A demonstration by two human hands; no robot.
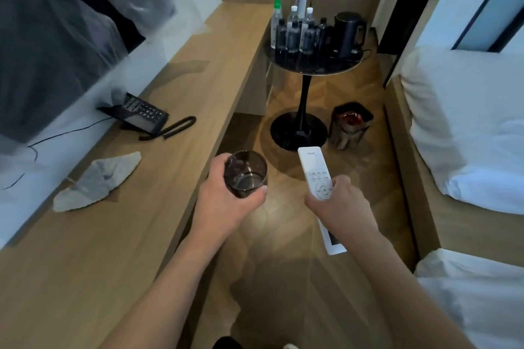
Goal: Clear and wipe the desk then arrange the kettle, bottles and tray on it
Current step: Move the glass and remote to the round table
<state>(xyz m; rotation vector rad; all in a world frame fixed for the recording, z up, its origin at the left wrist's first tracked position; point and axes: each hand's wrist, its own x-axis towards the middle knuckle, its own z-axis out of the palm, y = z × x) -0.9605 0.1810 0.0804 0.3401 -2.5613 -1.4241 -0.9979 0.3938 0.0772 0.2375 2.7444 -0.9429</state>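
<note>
While wood table bears cloth, phone | kettle, bottles upright on side stand | L hand grips glass | R hand grips remote, pointing away

A cloth and phone lie on the desk; kettle right of bottles.

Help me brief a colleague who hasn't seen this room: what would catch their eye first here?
The two hands in the foreground: the left hand grips a dark glass tumbler, the right hand a white remote control. Beyond them, a round black side table carries water bottles and a black electric kettle. A grey cloth lies on the wooden desk at left.
</note>
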